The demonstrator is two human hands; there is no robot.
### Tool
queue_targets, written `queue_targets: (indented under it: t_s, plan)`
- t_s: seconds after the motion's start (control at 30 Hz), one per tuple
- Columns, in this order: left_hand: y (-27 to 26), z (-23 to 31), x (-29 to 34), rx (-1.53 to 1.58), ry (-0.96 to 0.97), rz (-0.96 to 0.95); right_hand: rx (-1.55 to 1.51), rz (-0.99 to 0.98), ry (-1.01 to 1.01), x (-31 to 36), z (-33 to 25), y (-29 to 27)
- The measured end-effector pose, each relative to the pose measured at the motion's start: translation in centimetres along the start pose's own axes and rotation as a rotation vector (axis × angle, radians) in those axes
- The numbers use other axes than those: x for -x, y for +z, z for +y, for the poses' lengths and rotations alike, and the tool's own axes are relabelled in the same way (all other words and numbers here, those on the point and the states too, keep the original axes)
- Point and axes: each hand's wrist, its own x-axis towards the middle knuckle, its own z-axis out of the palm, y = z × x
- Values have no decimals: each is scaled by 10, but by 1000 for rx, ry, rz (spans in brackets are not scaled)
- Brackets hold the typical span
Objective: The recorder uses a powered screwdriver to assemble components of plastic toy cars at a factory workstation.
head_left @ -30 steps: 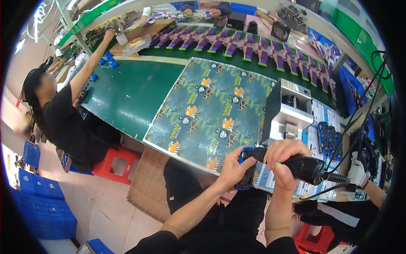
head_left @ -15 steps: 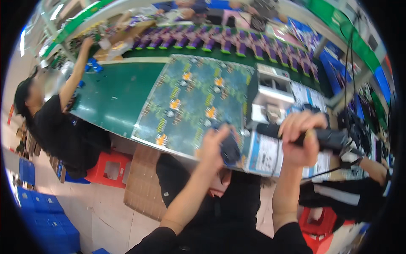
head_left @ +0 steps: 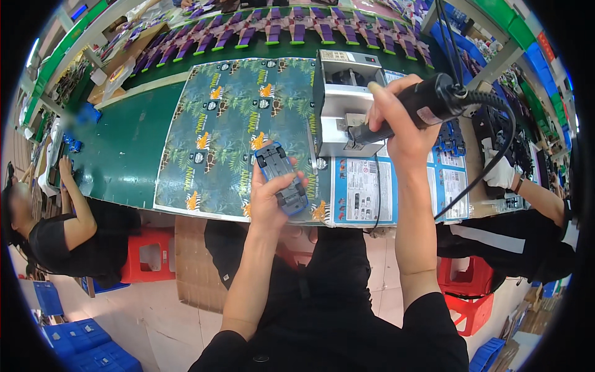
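My left hand [head_left: 268, 197] grips a blue toy car [head_left: 274, 162] with its dark underside and wheels turned up, just above the patterned sheet near the table's front edge. In my right hand [head_left: 409, 139] is a black electric screwdriver [head_left: 427, 102], its cable trailing from the rear end. The screwdriver's nose points left and down at the front of a silver screw feeder [head_left: 344, 102], by its small outlet block. Whether the bit touches a screw there is too small to tell.
An animal-print sheet [head_left: 232, 133] covers the green table's middle. Printed white-and-blue sheets [head_left: 365, 192] lie below the feeder, and several blue toy cars [head_left: 451, 137] stand to the right. Purple parts [head_left: 273, 31] line the far side. Co-workers sit left and right, one with a gloved hand [head_left: 498, 170].
My right hand has brought the screwdriver's nose to the feeder's front. The toy car now shows its underside over the sheet. The whole view has shifted.
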Motion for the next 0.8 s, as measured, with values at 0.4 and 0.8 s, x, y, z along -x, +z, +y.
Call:
queue_targets:
  t_s: [0.4,0.8]
  plan:
    - [2,-4,-6,-75,-3,43,-256,-40,303,30,-16,-6]
    - [4,0,-3,-154,-19,45,-392,-257,210,67,-20,31]
